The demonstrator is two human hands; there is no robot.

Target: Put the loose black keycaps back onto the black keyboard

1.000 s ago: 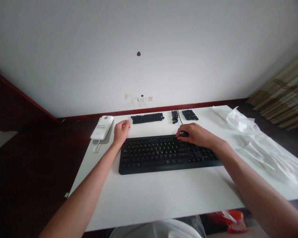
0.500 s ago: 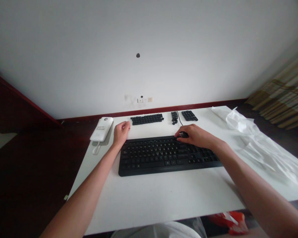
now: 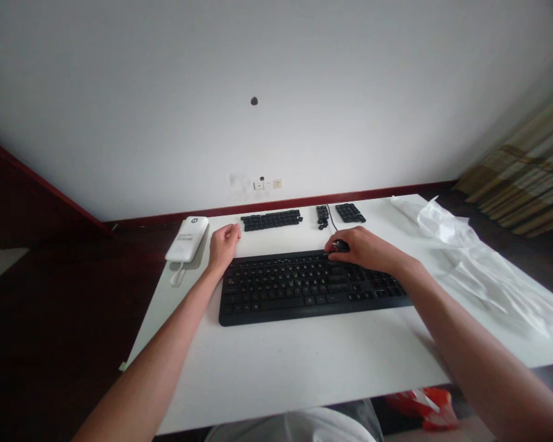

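A black keyboard (image 3: 299, 285) lies across the middle of the white table (image 3: 304, 362). My left hand (image 3: 222, 245) rests as a loose fist on the table at the keyboard's far left corner, holding nothing I can see. My right hand (image 3: 366, 248) reaches over the keyboard's upper right part, its fingertips pinched on a small dark object (image 3: 341, 246) at the top row. Behind the keyboard lie rows of loose black keycaps (image 3: 271, 220), a smaller cluster (image 3: 323, 215) and another block of keycaps (image 3: 351, 212).
A white power bank (image 3: 187, 239) with a short cord sits at the table's far left. Crumpled clear plastic wrapping (image 3: 470, 258) covers the right side. A thin black cable (image 3: 332, 220) runs back from the keyboard. Red packaging (image 3: 424, 408) lies under the table's front edge.
Both hands stay where they were; only the view has shifted slightly. The right fingertips remain pinched on the small dark object at the keyboard's top row.
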